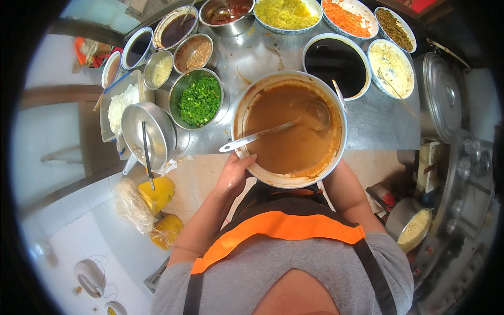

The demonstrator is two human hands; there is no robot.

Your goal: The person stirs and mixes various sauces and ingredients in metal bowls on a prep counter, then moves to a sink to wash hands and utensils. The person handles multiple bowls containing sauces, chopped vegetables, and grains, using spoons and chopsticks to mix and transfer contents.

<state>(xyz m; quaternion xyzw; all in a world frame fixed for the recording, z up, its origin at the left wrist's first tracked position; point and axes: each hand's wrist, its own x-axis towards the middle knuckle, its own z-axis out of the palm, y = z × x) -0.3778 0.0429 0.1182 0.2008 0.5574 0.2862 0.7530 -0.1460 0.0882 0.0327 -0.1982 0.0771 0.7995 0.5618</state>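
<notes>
A large white enamel basin (241,160) of brown sauce is held level in front of my apron, at the edge of the steel table. My left hand (235,173) grips its near left rim, thumb over the edge. Under the basin's right side goes my right forearm; the right hand itself is hidden by the basin. A metal ladle (267,133) rests in the sauce, its handle lying across the left rim. Left of the basin stands a steel pot of chopped scallions (200,101). Behind its right side is a basin of dark liquid (335,65).
Bowls of yellow shreds (287,15), diced carrot (348,19) and pale shreds (391,69) line the steel table (382,122). An empty steel pan (147,130) stands at the left corner. A large lidded pot (441,96) is right of the table.
</notes>
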